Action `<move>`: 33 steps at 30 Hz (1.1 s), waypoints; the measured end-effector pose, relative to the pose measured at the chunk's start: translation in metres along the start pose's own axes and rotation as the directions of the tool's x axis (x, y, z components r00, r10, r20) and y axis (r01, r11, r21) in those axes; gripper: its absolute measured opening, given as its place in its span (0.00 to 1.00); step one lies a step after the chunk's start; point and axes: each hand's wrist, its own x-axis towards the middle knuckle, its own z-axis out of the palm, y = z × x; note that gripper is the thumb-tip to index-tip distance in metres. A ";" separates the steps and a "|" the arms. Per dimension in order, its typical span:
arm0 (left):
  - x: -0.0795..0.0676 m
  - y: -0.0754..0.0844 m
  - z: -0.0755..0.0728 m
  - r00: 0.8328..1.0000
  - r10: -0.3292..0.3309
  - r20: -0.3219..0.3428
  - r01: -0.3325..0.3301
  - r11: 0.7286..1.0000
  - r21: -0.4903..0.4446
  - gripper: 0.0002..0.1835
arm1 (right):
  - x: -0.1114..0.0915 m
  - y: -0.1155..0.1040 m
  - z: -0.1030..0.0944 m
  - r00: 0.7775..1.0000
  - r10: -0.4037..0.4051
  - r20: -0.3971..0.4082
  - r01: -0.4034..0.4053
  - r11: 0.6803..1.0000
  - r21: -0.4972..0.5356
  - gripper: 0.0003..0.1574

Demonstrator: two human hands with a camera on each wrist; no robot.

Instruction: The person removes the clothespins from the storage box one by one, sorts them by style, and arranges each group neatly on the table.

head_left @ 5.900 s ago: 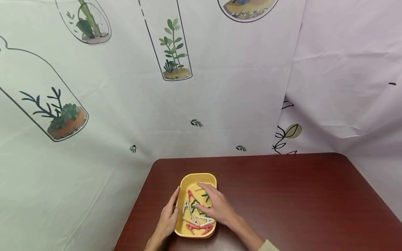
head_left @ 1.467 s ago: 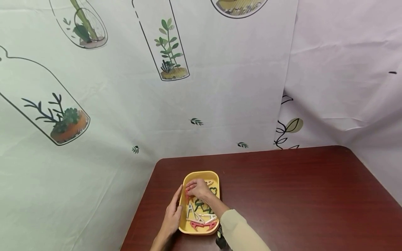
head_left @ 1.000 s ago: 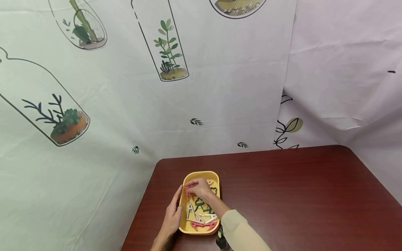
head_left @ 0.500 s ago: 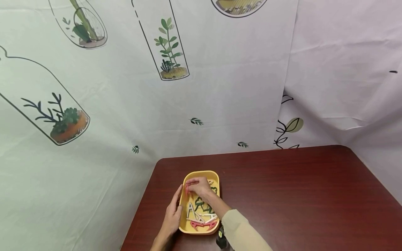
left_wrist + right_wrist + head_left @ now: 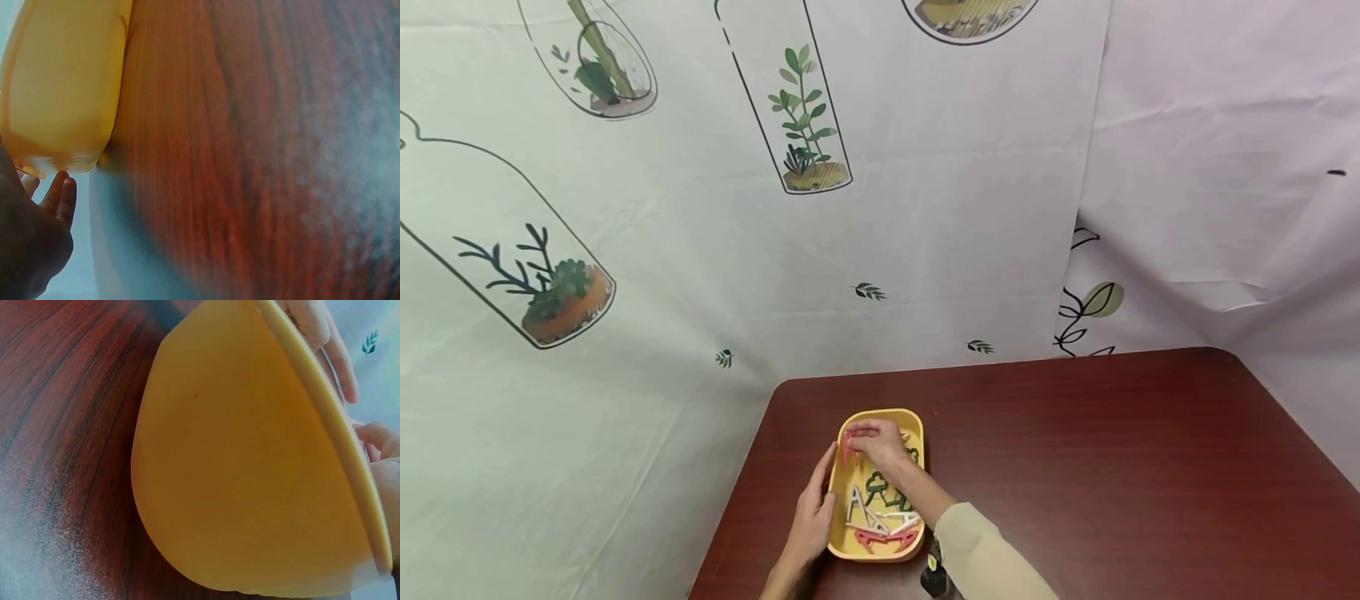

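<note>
A yellow plastic tray (image 5: 880, 557) with rounded corners stands on the table and holds several clothespins. My right hand (image 5: 880, 443) reaches over its far left part and pinches a red clothespin (image 5: 847, 450); the fingers partly hide it. Along the tray's left side, my left hand (image 5: 810, 515) rests with fairly straight fingers against the wall, the thumb at the rim. Nearer in the tray lie white clothespins (image 5: 855, 507), green clothespins (image 5: 876, 485) and a red pair (image 5: 886, 540). The wrist views show mostly the tray's outer wall (image 5: 244, 462).
The dark red table (image 5: 1075, 467) extends right of the tray. Behind it hangs a pale curtain (image 5: 925, 233) printed with plants in jars. A black object (image 5: 933, 578) is partly visible beside my right sleeve (image 5: 985, 550).
My right hand has moved from above the tray's right side to its far left part and pinched a red clothespin, lately shifting slightly farther away. The left hand has stayed at the tray's side.
</note>
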 end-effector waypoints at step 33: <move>0.003 -0.001 0.003 0.998 -0.051 0.030 0.051 0.999 0.001 0.43 | -0.005 -0.060 -0.082 0.972 -0.196 -0.130 0.218 0.957 0.192 0.18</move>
